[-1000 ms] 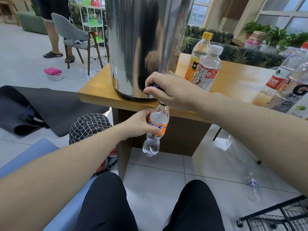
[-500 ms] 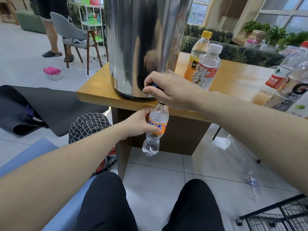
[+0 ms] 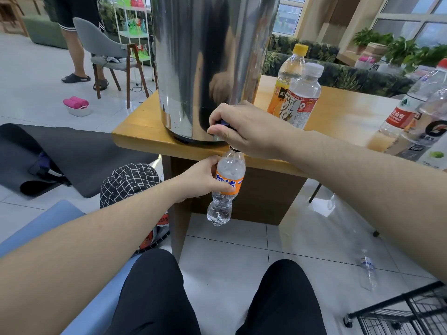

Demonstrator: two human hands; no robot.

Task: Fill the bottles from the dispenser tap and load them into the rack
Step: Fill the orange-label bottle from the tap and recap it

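Observation:
A tall steel dispenser stands at the near corner of a wooden table. My right hand grips its dark blue tap handle at the base. Directly below, my left hand holds a clear bottle with an orange label, its open mouth under the tap. Water shows in the lower part of the bottle. A black wire rack sits on the floor at the lower right.
Several more bottles stand on the table: a yellow-capped one, a white-capped one and a group at the right edge. One bottle lies on the tiled floor. A person stands by a grey chair at the back left.
None of the hands or the bottle has visibly moved; the view only shifts slightly.

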